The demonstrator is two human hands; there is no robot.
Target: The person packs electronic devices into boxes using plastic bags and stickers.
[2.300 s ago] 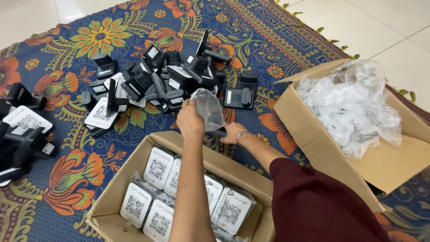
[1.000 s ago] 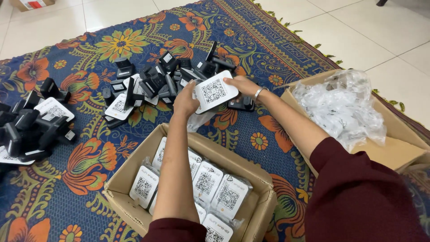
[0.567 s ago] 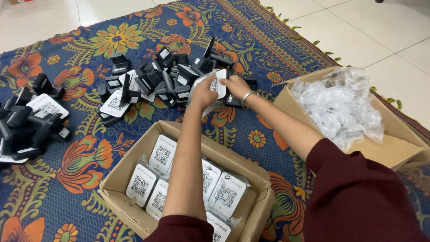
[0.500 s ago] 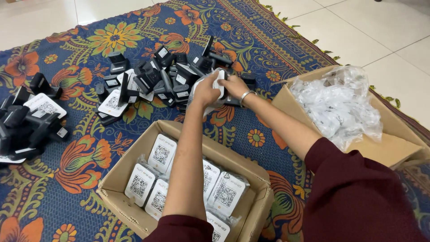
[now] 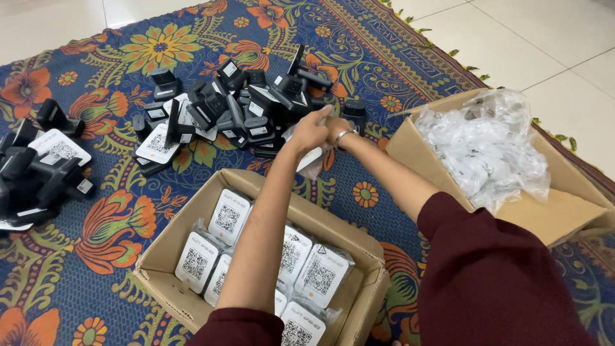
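In the head view, both hands meet just above the middle of the frame. The left hand [image 5: 309, 130] and the right hand [image 5: 334, 130] are pressed together, both closed on a small clear bag [image 5: 309, 161] with a white card showing inside. Behind them, at upper centre, lies a pile of black devices [image 5: 246, 106] on a flowered rug [image 5: 96, 211]. Below sits an open box of bagged cards [image 5: 211, 243]; at right, a box of empty plastic bags [image 5: 487, 150].
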